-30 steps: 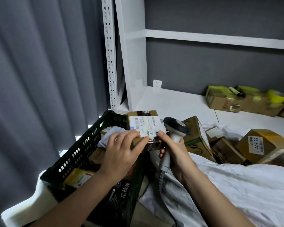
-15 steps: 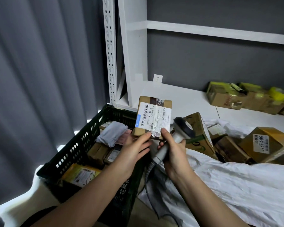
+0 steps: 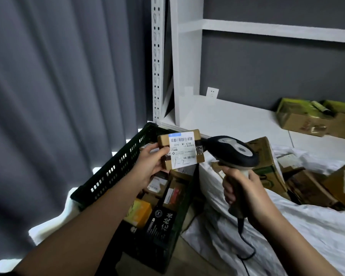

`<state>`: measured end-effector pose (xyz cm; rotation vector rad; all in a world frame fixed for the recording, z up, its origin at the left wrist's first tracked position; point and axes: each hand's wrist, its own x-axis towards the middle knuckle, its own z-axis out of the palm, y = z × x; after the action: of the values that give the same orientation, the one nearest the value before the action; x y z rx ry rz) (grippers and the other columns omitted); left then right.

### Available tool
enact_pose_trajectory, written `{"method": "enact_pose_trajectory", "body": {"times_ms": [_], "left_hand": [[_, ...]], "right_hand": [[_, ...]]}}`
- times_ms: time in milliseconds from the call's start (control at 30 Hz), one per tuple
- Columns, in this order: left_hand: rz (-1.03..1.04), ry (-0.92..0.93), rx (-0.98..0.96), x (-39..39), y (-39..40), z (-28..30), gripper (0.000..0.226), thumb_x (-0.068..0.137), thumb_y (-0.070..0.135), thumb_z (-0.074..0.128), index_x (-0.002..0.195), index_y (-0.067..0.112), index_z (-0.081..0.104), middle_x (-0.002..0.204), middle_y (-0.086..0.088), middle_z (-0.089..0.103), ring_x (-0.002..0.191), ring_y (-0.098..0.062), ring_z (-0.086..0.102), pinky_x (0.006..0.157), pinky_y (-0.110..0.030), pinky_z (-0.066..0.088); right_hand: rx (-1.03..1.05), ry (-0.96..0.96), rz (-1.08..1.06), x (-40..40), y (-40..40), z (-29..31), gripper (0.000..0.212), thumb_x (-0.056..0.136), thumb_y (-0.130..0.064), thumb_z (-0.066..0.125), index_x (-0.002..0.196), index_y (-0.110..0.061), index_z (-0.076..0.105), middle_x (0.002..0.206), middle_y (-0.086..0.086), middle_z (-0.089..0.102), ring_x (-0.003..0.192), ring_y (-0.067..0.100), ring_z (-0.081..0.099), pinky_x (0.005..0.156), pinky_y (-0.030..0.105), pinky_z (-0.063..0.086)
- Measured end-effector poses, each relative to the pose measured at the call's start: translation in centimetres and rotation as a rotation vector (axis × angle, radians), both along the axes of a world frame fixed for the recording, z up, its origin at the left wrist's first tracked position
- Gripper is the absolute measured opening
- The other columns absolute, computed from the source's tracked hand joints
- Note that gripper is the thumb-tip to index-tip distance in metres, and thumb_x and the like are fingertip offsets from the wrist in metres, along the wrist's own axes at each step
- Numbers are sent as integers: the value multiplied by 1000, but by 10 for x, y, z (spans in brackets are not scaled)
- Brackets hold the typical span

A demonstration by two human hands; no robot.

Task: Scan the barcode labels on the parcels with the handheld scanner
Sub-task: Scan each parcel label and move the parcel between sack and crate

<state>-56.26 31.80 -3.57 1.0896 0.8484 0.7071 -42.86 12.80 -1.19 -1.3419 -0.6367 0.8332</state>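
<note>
We hold one parcel (image 3: 180, 149) in our left hand (image 3: 149, 166); right hand (image 3: 245, 188) grips the scanner (image 3: 232, 151), aimed at its label (image 3: 182, 149); crate (image 3: 116, 170) parcels await scanning.

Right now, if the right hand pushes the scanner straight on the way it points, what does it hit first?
Probably the small parcel held in the left hand; the scanner in the right hand aims at its right edge. Depth unclear.

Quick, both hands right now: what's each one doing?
Left hand: holding the small labelled parcel by its left end, over the black crate.
Right hand: gripping the handheld scanner by its handle.
</note>
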Motion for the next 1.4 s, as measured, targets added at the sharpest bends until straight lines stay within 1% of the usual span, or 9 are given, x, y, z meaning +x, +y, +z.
{"method": "enact_pose_trajectory", "body": {"times_ms": [200,367,500,667,900,1000,1200,1333,1400], "left_hand": [[30,-32,-16,-2,7,-6,29,90,11,64,117,16,57,92,-2,73,76,-10,72,62,-24,58],[80,-71,-74,-1,5,-7,18,90,9,64,100,21,57,79,2,72,67,-8,71,52,-21,55],[82,-84,-89,-2,8,-9,13,91,11,63,98,21,60,73,4,74,67,-9,72,56,-24,56],[92,-98,-99,-2,10,-10,11,91,10,62,94,21,62,73,4,74,67,-9,72,59,-24,58],[73,-90,-76,-4,10,-10,12,91,10,62,94,22,61,74,5,74,69,-9,72,60,-24,58],[66,-83,-76,-5,11,-11,13,91,10,62,99,21,62,78,4,74,72,-10,72,60,-24,57],[77,-72,-92,-4,10,-11,14,91,11,63,101,21,60,77,3,74,73,-11,72,66,-28,57],[73,-58,-103,-3,-1,-9,9,91,15,64,99,19,61,86,-2,74,73,-12,72,63,-26,59],[49,-61,-108,-3,-9,-9,13,90,18,64,104,18,61,89,-3,74,80,-14,72,72,-30,59]], "right_hand": [[7,-54,59,-11,-2,1,28,87,-15,66,72,-6,44,45,6,35,35,17,28,40,22,27],[4,-42,87,-9,-2,3,27,75,-25,61,68,-8,42,46,4,35,34,15,28,39,22,28],[-16,-28,120,-9,-2,2,25,75,-24,61,77,-7,44,46,5,35,34,15,27,39,23,26],[-16,-52,144,-12,-2,0,26,76,-23,60,70,-8,39,45,4,34,33,14,26,40,26,25],[-11,-63,159,-12,-2,0,30,73,-26,66,69,-9,42,47,5,35,34,14,27,41,26,26],[-7,-62,150,-12,-3,-1,26,76,-23,63,73,-8,42,47,5,34,34,14,27,40,27,25],[-19,-43,113,-11,-5,0,27,77,-24,65,82,-7,44,47,4,37,34,15,28,40,24,27],[-33,-40,20,-7,-15,4,18,93,-11,62,88,-7,45,49,6,40,35,16,31,40,24,30],[-48,-40,-62,-1,-23,6,14,93,-11,60,92,-6,47,50,7,43,36,17,33,41,25,31]]}}
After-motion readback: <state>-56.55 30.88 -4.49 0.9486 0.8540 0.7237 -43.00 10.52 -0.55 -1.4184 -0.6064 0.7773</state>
